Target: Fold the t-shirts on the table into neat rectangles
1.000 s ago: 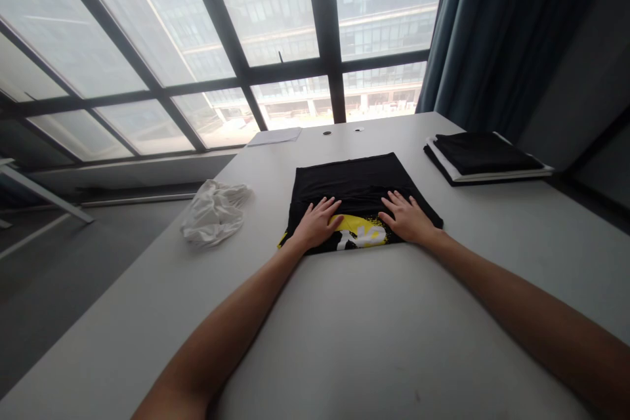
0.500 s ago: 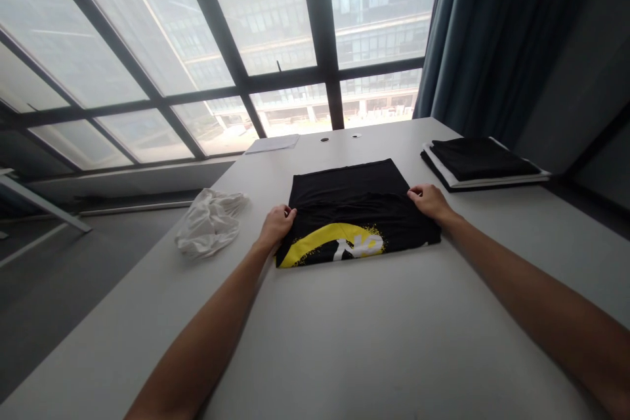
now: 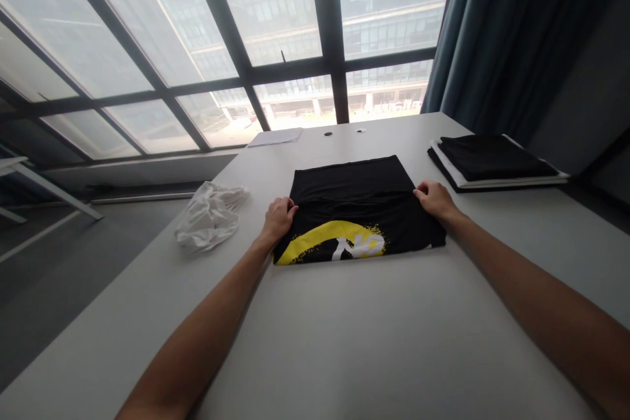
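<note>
A black T-shirt with a yellow and white print lies folded on the white table, its printed part toward me. My left hand pinches the shirt's left edge with fingers closed. At the opposite edge, my right hand grips the cloth between thumb and fingers. Creases run across the fabric between both hands. The fingertips partly cover the cloth they hold.
A crumpled white cloth lies left of the shirt. Folded black and white garments are stacked at the right. Papers rest near the far edge, beside cable holes. Windows and a blue curtain stand behind.
The camera view has shifted slightly. The cloth between my hands looks a little flatter and stretched wider; both hands stay at its edges.
</note>
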`<state>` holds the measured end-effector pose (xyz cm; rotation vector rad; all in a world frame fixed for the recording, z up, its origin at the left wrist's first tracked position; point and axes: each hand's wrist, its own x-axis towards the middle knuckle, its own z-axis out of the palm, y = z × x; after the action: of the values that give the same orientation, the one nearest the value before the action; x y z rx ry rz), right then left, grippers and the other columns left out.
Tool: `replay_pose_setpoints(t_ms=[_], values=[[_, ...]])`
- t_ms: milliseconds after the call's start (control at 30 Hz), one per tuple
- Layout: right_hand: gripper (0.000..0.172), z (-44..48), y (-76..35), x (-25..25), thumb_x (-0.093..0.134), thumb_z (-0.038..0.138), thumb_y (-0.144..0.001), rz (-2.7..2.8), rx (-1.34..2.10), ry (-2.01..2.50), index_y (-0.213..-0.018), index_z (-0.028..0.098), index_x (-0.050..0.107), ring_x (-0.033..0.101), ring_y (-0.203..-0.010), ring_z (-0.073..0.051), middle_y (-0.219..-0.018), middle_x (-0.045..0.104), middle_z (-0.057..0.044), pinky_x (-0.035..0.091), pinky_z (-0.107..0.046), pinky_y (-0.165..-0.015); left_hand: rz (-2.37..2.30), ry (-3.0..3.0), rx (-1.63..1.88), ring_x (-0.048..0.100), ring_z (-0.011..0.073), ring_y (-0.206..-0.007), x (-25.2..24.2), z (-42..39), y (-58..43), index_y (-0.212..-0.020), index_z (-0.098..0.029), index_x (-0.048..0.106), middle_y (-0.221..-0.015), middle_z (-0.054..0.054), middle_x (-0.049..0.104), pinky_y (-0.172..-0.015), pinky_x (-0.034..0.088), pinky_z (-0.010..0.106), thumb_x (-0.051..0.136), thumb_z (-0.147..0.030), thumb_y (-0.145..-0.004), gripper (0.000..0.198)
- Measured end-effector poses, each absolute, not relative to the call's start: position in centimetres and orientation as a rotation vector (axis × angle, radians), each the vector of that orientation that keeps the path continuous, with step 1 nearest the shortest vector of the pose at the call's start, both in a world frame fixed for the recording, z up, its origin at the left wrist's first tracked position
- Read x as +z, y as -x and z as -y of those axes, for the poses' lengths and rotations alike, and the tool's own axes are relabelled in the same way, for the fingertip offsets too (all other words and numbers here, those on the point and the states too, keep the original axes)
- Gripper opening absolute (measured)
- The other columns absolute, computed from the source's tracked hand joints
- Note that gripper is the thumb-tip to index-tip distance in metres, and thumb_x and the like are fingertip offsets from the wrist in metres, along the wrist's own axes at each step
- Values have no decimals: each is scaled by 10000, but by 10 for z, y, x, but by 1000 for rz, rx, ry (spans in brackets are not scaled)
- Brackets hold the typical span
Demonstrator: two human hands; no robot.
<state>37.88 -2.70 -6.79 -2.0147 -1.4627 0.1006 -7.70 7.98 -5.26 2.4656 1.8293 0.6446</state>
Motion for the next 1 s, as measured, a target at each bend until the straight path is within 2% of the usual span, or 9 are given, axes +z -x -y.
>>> replay_pose_setpoints(t_ms=[133, 233, 333, 433, 533, 667, 1000], values=[[275, 35, -365, -58, 534, 338, -921, 1532, -106, 2041, -978, 142, 717, 626, -991, -296, -1031, 701, -163, 479, -394, -896, -1849, -2535, 711, 591, 303, -1108, -39, -65, 69, -1136, -199, 642, -1155, 124, 638, -970, 478, 444, 567, -348, -943, 254], [373, 42, -339, -48, 435, 341, -969, 1617, -230, 1928, -1144, 132, 690, 581, -1133, -318, -1198, 666, -181, 448, -432, -1004, -1586, -2671, 798, 544, 270, -1259, -32, -47, 51, -1309, -191, 588, -1342, 116, 602, -1087, 417, 412, 432, -355, -1008, 377], [482, 48, -309, -48, 374, 386, -997, 1795, -194, 1848, -1335, 126, 599, 482, -1321, -302, -1417, 565, -165, 377, -437, -1113, -1417, -2747, 555, 348, 275, -1461, -38, -30, 30, -1456, -205, 488, -1563, 91, 428, -1198, 278, 456, 355, -474, -1029, 522], [610, 49, -290, -60, 352, 486, -999, 1972, -51, 1944, -1487, 134, 457, 293, -1478, -308, -1590, 376, -144, 257, -517, -1188, -1427, -2742, 223, 176, 320, -1528, -48, -20, 18, -1549, -245, 371, -1652, 70, 246, -1217, 182, 539, 323, -607, -1004, 656], [670, 48, -287, -72, 339, 560, -988, 2040, 65, 2062, -1531, 171, 401, 204, -1518, -309, -1640, 271, -131, 179, -551, -1207, -1449, -2743, 122, 124, 317, -1538, -52, -19, 18, -1580, -262, 308, -1666, 57, 181, -1224, 143, 535, 275, -638, -1001, 691], [693, 46, -293, -74, 302, 596, -988, 2032, 89, 2099, -1553, 200, 366, 180, -1527, -289, -1652, 242, -114, 141, -519, -1223, -1460, -2749, 107, 109, 316, -1540, -51, -22, 21, -1589, -282, 279, -1668, 43, 164, -1226, 115, 542, 244, -659, -996, 704], [692, 48, -299, -69, 298, 590, -996, 2042, 100, 2102, -1558, 191, 356, 171, -1530, -271, -1653, 229, -118, 158, -500, -1225, -1436, -2725, 74, 99, 313, -1541, -49, -26, 24, -1594, -309, 251, -1674, 32, 128, -1225, 114, 537, 245, -690, -984, 719]])
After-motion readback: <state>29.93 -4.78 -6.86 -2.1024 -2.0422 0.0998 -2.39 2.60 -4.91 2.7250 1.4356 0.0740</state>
